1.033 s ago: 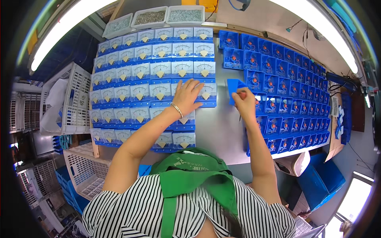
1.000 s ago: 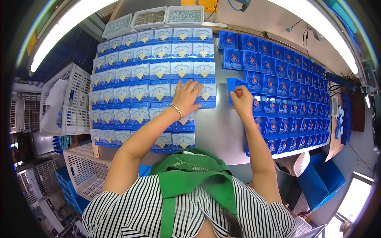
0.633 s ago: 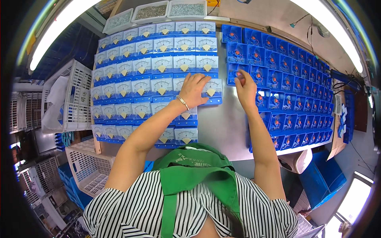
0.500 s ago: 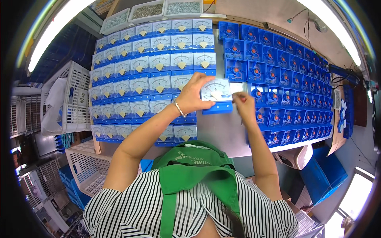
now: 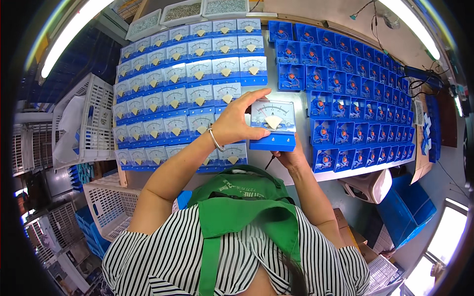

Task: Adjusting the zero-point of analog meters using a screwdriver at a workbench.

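Note:
My left hand (image 5: pixel 237 121) grips an analog meter (image 5: pixel 272 123) by its left side, thumb on the front. The meter has a blue base, a clear cover over a white dial and a cream fan-shaped piece below the scale. My right hand (image 5: pixel 292 157) is at the meter's lower right, its fingers curled and partly hidden beneath the blue base. A thin dark rod-like tool (image 5: pixel 270 162) sticks out to the left from these fingers; its kind is unclear. Rows of similar meters (image 5: pixel 200 93) stand on the table to the left.
Several rows of open blue housings (image 5: pixel 340 106) with orange parts and wires fill the table's right side. White trays (image 5: pixel 181 14) of small metal pieces sit at the far left. White plastic crates (image 5: pixel 94 118) stand left of the table, and a blue bin (image 5: pixel 407 209) at the right.
My right hand has moved from the meter's right side down and under its lower edge. The meter has come slightly rightward and tilted more toward me, still in my left hand.

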Demonstrator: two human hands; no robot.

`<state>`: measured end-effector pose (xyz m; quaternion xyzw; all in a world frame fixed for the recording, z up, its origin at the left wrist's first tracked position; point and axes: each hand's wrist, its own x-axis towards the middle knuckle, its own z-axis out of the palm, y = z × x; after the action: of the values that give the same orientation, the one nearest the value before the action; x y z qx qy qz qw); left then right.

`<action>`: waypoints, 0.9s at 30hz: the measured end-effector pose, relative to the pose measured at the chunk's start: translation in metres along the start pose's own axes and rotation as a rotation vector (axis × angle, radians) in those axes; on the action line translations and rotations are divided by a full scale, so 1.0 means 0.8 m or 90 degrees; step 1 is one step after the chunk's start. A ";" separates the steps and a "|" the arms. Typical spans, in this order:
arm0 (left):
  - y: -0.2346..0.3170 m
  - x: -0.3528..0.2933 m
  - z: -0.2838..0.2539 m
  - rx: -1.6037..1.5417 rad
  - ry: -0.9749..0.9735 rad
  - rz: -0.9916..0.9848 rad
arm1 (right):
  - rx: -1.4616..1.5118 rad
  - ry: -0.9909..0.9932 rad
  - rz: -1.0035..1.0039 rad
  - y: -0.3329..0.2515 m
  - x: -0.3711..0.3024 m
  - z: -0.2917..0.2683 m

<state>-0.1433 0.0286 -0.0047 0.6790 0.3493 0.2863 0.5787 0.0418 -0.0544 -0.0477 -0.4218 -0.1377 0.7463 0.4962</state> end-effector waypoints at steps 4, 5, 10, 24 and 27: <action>0.003 -0.006 0.004 -0.036 0.000 -0.023 | 0.011 0.021 -0.044 0.010 -0.002 -0.001; 0.002 -0.007 0.005 -0.037 0.000 -0.023 | 0.011 0.021 -0.043 0.012 -0.002 0.000; 0.003 -0.009 0.009 -0.028 0.027 -0.023 | -0.008 0.035 -0.147 0.031 0.002 0.000; -0.005 -0.008 0.008 -0.017 0.031 -0.036 | -0.087 0.020 -0.160 0.047 0.005 -0.022; -0.006 -0.008 0.007 -0.018 0.032 -0.039 | -0.048 0.051 -0.169 0.046 0.005 -0.008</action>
<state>-0.1434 0.0203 -0.0107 0.6526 0.3803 0.2903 0.5875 0.0234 -0.0695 -0.0768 -0.4475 -0.2002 0.6507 0.5798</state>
